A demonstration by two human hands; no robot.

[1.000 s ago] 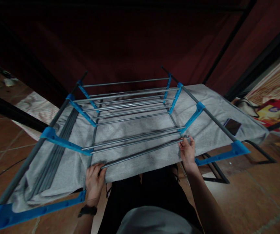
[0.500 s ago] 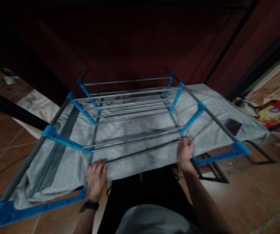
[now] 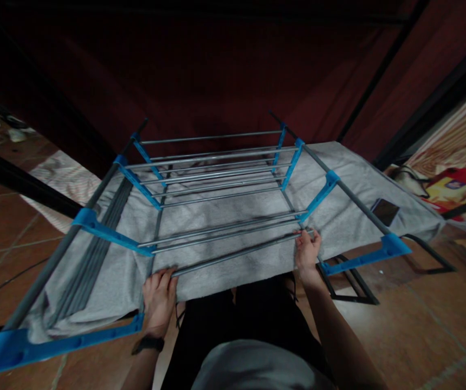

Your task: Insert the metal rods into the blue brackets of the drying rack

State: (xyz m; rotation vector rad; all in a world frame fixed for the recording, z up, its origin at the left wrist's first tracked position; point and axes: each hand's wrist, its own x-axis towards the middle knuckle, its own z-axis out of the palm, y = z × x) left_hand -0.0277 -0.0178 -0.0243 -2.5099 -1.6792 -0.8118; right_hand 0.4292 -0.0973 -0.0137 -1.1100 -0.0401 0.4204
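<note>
A loose grey metal tube [image 3: 237,253] lies across the near side of the rack, slightly slanted. My left hand [image 3: 160,295], with a dark wristband, grips its left end, fingers curled over it. At the other end my right hand [image 3: 308,250] holds the tube between thumb and fingers. The rack has long grey side poles [image 3: 361,203] joined by blue plastic brackets [image 3: 113,233]. Several grey crossbars [image 3: 217,174] span the middle and back brackets. The near left bracket [image 3: 74,344] and near right bracket [image 3: 367,260] have no crossbar between them.
Grey cloth [image 3: 225,203] covers the surface under the rack. Several spare tubes [image 3: 90,260] lie at the left. A phone [image 3: 384,211] rests on the right, near a red and yellow box [image 3: 460,195]. A dark red curtain [image 3: 208,70] hangs behind. Tiled floor [image 3: 428,325] shows below.
Both hands keep their hold on the tube, which has hardly moved. The view has shifted very slightly; the rack stays in place.
</note>
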